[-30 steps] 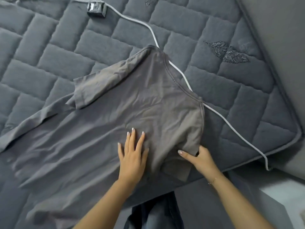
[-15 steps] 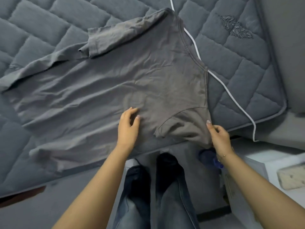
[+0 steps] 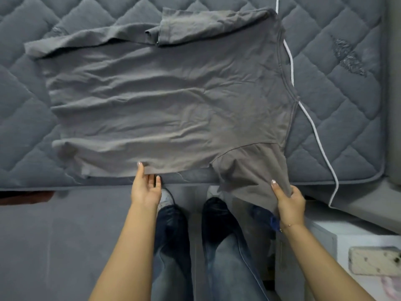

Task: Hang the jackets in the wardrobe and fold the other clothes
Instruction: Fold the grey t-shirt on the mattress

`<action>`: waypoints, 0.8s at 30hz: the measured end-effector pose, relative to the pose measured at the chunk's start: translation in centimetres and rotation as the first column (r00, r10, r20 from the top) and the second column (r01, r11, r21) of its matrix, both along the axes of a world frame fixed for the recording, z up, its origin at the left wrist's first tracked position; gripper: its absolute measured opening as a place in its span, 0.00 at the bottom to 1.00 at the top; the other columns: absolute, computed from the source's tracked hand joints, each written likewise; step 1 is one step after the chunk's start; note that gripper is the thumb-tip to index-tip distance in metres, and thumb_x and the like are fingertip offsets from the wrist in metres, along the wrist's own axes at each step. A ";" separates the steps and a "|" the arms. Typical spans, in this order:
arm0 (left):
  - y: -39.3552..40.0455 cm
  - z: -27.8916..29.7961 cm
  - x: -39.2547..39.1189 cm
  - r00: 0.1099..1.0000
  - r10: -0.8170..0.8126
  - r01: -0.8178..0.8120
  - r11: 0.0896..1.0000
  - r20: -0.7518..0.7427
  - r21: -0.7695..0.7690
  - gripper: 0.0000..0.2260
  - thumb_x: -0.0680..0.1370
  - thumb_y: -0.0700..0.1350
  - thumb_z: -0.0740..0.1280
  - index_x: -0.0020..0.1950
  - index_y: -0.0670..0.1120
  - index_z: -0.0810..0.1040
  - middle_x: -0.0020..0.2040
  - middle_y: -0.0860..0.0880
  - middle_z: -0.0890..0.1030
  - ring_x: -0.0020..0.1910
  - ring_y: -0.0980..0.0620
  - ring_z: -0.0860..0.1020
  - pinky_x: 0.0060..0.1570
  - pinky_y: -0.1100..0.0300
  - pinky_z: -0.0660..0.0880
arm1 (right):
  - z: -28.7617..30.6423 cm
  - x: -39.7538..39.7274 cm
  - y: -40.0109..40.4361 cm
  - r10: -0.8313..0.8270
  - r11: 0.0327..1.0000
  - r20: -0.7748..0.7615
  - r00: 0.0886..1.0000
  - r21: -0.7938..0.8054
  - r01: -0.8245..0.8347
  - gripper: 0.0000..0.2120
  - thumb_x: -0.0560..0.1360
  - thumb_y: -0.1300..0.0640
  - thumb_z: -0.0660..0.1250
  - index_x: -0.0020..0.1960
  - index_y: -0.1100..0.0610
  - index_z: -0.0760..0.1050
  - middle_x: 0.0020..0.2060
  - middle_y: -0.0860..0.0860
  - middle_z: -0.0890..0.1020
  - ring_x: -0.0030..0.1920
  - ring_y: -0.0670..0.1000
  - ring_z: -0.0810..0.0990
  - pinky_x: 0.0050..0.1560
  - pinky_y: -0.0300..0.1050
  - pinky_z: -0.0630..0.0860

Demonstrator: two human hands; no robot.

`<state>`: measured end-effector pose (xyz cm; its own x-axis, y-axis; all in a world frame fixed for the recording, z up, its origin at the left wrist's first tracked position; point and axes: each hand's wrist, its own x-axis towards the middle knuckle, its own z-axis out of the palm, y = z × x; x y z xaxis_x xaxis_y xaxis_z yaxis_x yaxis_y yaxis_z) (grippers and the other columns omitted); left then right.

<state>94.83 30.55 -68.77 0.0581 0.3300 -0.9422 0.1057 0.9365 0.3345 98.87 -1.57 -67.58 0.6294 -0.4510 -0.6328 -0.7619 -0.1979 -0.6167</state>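
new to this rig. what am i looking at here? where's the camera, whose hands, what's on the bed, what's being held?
There is no robot: a person works with bare hands, and the single camera sits on their head, looking forward and down. The jeans and shoes at the bottom are the wearer's own legs.

A grey T-shirt lies spread flat on a quilted grey mattress, its far sleeve folded inward. A white cable runs along the mattress beside the shirt's collar.

The left hand pinches the shirt's near side edge, thumb on top, fingers below. The right hand grips the near sleeve, which hangs over the mattress edge. This looks like the start of a fold.
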 end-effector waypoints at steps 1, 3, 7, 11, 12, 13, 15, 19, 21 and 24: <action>0.4 0.0 0.0 1.000 0.029 -0.029 0.999 0.006 -0.013 0.11 0.78 0.52 0.69 0.57 0.48 0.77 0.56 0.53 0.77 0.62 0.55 0.74 0.65 0.61 0.69 | -0.1 0.0 -0.2 -0.012 0.999 -0.041 0.999 -0.051 0.010 0.10 0.74 0.56 0.73 0.51 0.60 0.75 0.45 0.55 0.80 0.47 0.54 0.79 0.47 0.43 0.73; 1.5 0.0 -0.1 0.996 0.093 -0.093 0.996 -0.006 -0.009 0.09 0.77 0.53 0.70 0.50 0.49 0.77 0.47 0.55 0.78 0.48 0.59 0.77 0.59 0.65 0.72 | 0.1 0.4 0.2 0.063 0.975 -0.116 0.991 -0.205 -0.086 0.20 0.73 0.59 0.74 0.60 0.63 0.72 0.53 0.61 0.79 0.56 0.60 0.78 0.54 0.49 0.73; 4.6 0.1 -0.5 0.992 0.114 -0.111 0.993 -0.054 0.050 0.09 0.77 0.56 0.70 0.45 0.51 0.76 0.41 0.57 0.79 0.43 0.61 0.78 0.50 0.68 0.73 | 0.8 1.5 3.9 0.593 0.685 -0.026 0.805 -0.510 -0.521 0.32 0.71 0.64 0.74 0.71 0.66 0.66 0.69 0.65 0.69 0.70 0.64 0.67 0.69 0.55 0.63; 9.0 0.2 -0.5 0.969 0.242 -0.245 0.968 0.053 0.057 0.09 0.79 0.54 0.67 0.48 0.48 0.77 0.52 0.52 0.81 0.61 0.55 0.78 0.59 0.62 0.75 | 0.5 3.3 10.8 0.946 0.286 0.008 0.323 -0.485 -0.827 0.28 0.78 0.57 0.67 0.75 0.57 0.64 0.78 0.55 0.57 0.77 0.56 0.55 0.75 0.52 0.54; 10.1 0.3 -0.6 0.955 0.276 -0.283 0.958 0.109 0.054 0.09 0.80 0.53 0.66 0.48 0.47 0.78 0.51 0.51 0.81 0.62 0.54 0.77 0.60 0.60 0.75 | 0.0 3.6 12.5 0.979 0.180 -0.006 0.205 -0.458 -0.871 0.28 0.79 0.55 0.65 0.77 0.55 0.60 0.79 0.53 0.54 0.78 0.54 0.51 0.76 0.51 0.51; 11.1 0.5 -0.7 0.943 0.293 -0.305 0.951 0.159 0.055 0.10 0.80 0.52 0.66 0.48 0.47 0.78 0.49 0.50 0.82 0.62 0.53 0.78 0.59 0.58 0.76 | -0.5 3.8 14.2 0.994 0.084 -0.024 0.105 -0.426 -0.901 0.29 0.80 0.53 0.63 0.78 0.53 0.57 0.79 0.51 0.50 0.79 0.53 0.48 0.77 0.51 0.48; 12.3 0.5 -1.6 0.935 0.300 -0.317 0.946 0.192 0.067 0.11 0.81 0.52 0.64 0.54 0.46 0.79 0.53 0.47 0.83 0.61 0.49 0.79 0.56 0.55 0.77 | -1.5 3.2 16.9 0.996 -0.059 -0.079 -0.032 -0.360 -0.931 0.29 0.81 0.52 0.60 0.79 0.52 0.53 0.79 0.50 0.47 0.79 0.51 0.45 0.78 0.50 0.45; 12.7 -0.2 -5.7 0.939 0.343 -0.344 0.918 0.038 0.197 0.11 0.82 0.47 0.63 0.63 0.47 0.76 0.62 0.48 0.80 0.60 0.52 0.78 0.55 0.60 0.77 | -2.5 -0.4 18.7 0.993 -0.017 -0.119 0.017 -0.277 -0.961 0.30 0.81 0.56 0.61 0.79 0.54 0.52 0.79 0.50 0.45 0.79 0.50 0.43 0.77 0.47 0.44; 12.4 -0.8 -7.6 0.945 0.326 -0.312 0.926 -0.036 0.211 0.05 0.82 0.47 0.63 0.57 0.49 0.75 0.52 0.53 0.80 0.48 0.58 0.79 0.42 0.68 0.75 | -2.1 -2.4 18.5 0.960 0.279 0.030 0.278 -0.203 -0.939 0.22 0.79 0.61 0.63 0.73 0.57 0.67 0.77 0.50 0.58 0.78 0.50 0.54 0.76 0.43 0.53; 12.4 -1.2 -8.9 0.944 0.329 -0.328 0.940 0.001 0.092 0.08 0.82 0.52 0.62 0.55 0.49 0.74 0.47 0.54 0.78 0.45 0.60 0.76 0.47 0.70 0.73 | -1.7 -4.6 19.0 0.638 0.766 0.062 0.767 0.043 -0.641 0.11 0.78 0.65 0.65 0.58 0.57 0.77 0.56 0.50 0.78 0.63 0.53 0.76 0.61 0.38 0.73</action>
